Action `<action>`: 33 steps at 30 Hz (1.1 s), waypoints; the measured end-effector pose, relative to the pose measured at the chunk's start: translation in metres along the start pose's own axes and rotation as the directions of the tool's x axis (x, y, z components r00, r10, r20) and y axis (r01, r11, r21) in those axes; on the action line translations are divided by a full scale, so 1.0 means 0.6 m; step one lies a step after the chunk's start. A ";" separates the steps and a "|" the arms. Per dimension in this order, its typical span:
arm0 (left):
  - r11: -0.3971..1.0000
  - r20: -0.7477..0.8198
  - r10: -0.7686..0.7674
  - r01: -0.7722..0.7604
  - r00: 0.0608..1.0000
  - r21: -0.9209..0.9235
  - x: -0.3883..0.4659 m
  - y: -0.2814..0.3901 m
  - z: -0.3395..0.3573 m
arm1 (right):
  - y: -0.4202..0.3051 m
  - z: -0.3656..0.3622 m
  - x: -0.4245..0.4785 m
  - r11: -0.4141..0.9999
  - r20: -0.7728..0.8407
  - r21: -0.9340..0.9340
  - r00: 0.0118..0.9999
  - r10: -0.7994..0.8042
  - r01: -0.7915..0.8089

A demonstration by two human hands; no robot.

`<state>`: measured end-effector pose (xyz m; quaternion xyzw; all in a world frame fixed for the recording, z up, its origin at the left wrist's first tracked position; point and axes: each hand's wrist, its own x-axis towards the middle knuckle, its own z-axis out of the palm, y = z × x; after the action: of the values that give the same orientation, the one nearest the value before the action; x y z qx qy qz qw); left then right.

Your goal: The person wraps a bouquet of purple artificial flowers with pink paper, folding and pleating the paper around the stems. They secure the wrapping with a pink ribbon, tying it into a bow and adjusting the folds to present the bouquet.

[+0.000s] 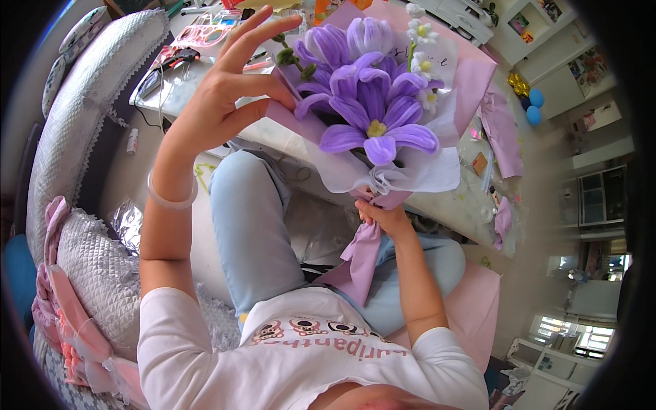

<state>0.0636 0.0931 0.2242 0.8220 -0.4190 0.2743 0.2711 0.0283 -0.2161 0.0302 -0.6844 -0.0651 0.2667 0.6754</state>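
A bouquet of purple pipe-cleaner flowers [376, 102] stands before me, wrapped in pink and white paper. My right hand [385, 215] is closed around its gathered neck, below a white ruffle [385, 179]. Pink paper [361, 256] trails down from that grip over my lap. At the bouquet's upper left, my left hand [238, 84] pinches the edge of the pink wrapping paper [284, 115] between thumb and index finger; its other fingers are raised. Small white flowers [424, 64] with yellow centers rise on the bouquet's right side. The stems inside the wrap are hidden.
A white table [246, 136] runs behind the bouquet. On it lie a hot glue gun [179, 59], pink-handled scissors [202, 36] and pink paper pieces [499, 133]. A quilted sofa [84, 102] borders the left. A small white bottle [132, 141] is on the floor.
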 end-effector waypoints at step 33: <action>0.769 -0.204 -0.618 0.531 0.759 -0.356 -0.085 -0.028 0.123 | -0.014 -0.003 0.016 0.972 0.022 0.217 0.996 0.091 -0.093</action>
<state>0.0686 0.0793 0.1340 0.8114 -0.1296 0.2408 0.5167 0.0396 -0.2124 0.0352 -0.6070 -0.0079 0.3074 0.7328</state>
